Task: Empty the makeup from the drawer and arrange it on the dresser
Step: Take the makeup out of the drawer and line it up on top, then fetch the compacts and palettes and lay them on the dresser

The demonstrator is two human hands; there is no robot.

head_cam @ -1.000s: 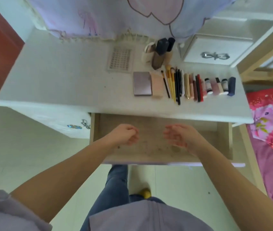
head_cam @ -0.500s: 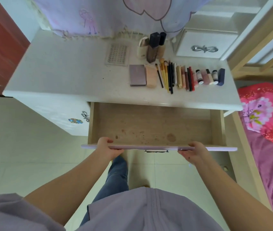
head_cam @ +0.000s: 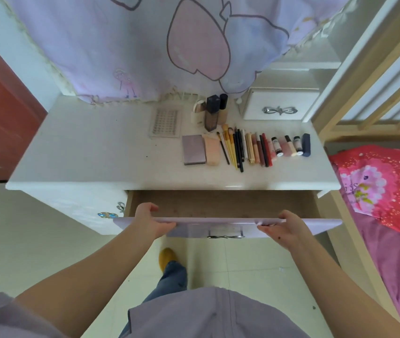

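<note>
The wooden drawer [head_cam: 218,206] under the white dresser top [head_cam: 96,152] stands partly open, and the part of its floor that shows is bare. My left hand [head_cam: 151,223] grips the lilac drawer front [head_cam: 218,226] near its left end. My right hand [head_cam: 285,231] grips it near the right end. On the dresser lies a neat row of makeup: a mauve palette [head_cam: 193,149], a peach sponge [head_cam: 211,151], several brushes and pencils [head_cam: 235,150], lip tubes [head_cam: 262,152], small bottles [head_cam: 289,145] and a navy case [head_cam: 305,144]. Foundation bottles [head_cam: 212,113] stand behind them.
A clear gem-sticker sheet [head_cam: 165,123] lies left of the bottles. A small white drawer box [head_cam: 279,107] sits at the back right. A lilac cloth [head_cam: 169,45] hangs over the mirror. A wooden bed frame [head_cam: 364,93] with pink bedding [head_cam: 389,191] stands close on the right.
My hands left the drawer's inside and took hold of its front. The drawer has since slid inward, so less of its floor shows than half a second ago.
</note>
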